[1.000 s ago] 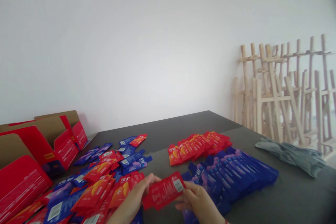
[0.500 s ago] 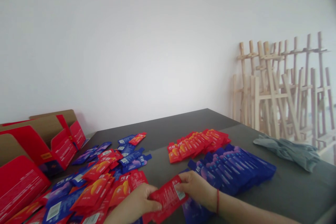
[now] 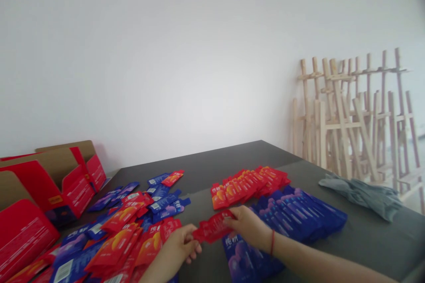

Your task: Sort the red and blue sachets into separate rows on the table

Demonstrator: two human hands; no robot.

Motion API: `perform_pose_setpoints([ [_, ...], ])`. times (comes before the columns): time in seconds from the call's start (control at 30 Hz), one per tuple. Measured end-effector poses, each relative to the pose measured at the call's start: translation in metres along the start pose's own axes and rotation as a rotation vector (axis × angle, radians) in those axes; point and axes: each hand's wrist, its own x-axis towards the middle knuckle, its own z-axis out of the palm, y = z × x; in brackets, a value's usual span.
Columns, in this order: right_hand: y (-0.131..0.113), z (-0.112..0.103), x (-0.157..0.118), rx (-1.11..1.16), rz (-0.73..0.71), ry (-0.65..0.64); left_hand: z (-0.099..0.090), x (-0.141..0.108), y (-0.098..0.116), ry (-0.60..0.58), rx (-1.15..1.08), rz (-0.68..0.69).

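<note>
A red pouch (image 3: pixel 215 226) is pinched between the thumb and fingers of my right hand (image 3: pixel 250 229), lifted just in front of the red row and tilted nearly flat. At its left end is my left hand (image 3: pixel 184 244), fingers loosely curled and parted from the thumb; the pouch's end is beside the fingertips. Behind the held pouch, red pouches (image 3: pixel 247 184) lie overlapped in a fanned row. To the right of my right hand is a similar row of blue pouches (image 3: pixel 299 214). One blue pouch (image 3: pixel 241 256) lies below my right hand, partly covered by it.
A jumbled heap of red and blue pouches (image 3: pixel 114 247) spreads at the left of the dark table (image 3: pixel 202 161). Open red cardboard boxes (image 3: pixel 49 181) stand at the far left. A crumpled grey-green cloth-like item (image 3: pixel 361 194) lies at right; wooden easels (image 3: pixel 345 128) lean beyond the table.
The red pouch has moved up and tipped flatter in my right hand. My left hand has loosened from it and shifted slightly left. The view has tilted slightly.
</note>
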Motion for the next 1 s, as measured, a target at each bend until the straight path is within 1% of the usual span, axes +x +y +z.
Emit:
perform_pose_setpoints([
  [0.07,-0.003,-0.012,0.009,-0.247,-0.134,0.062,0.001,0.006,-0.003,0.150,0.027,0.003],
  [0.13,-0.006,-0.018,0.021,-0.532,-0.298,0.081,0.004,0.012,-0.001,0.257,0.079,0.009],
  [0.17,-0.007,-0.019,0.029,-0.698,-0.369,0.069,0.006,0.014,0.003,0.285,0.123,0.016],
  [0.23,-0.006,-0.014,0.046,-1.006,-0.445,0.010,0.010,0.021,0.013,0.294,0.259,0.052],
  [0.27,-0.005,-0.008,0.055,-1.115,-0.463,-0.021,0.012,0.026,0.019,0.289,0.327,0.074],
  [0.33,-0.001,0.005,0.071,-1.227,-0.469,-0.062,0.015,0.038,0.027,0.300,0.431,0.103],
  [0.4,0.004,0.019,0.083,-1.250,-0.443,-0.072,0.018,0.051,0.031,0.318,0.479,0.096],
  [0.47,0.008,0.031,0.091,-1.278,-0.403,-0.066,0.021,0.063,0.029,0.344,0.506,0.084],
  [0.57,0.014,0.040,0.097,-1.299,-0.349,-0.058,0.026,0.071,0.023,0.381,0.552,0.097],
  [0.7,0.018,0.039,0.100,-1.276,-0.296,-0.113,0.030,0.070,0.019,0.381,0.611,0.130],
  [0.8,0.018,0.034,0.102,-1.224,-0.251,-0.176,0.028,0.068,0.018,0.378,0.649,0.121],
  [0.9,0.017,0.034,0.102,-1.155,-0.206,-0.211,0.020,0.066,0.018,0.374,0.688,0.097],
  [1.0,0.016,0.035,0.100,-1.106,-0.151,-0.202,0.004,0.060,0.022,0.389,0.733,0.067],
])
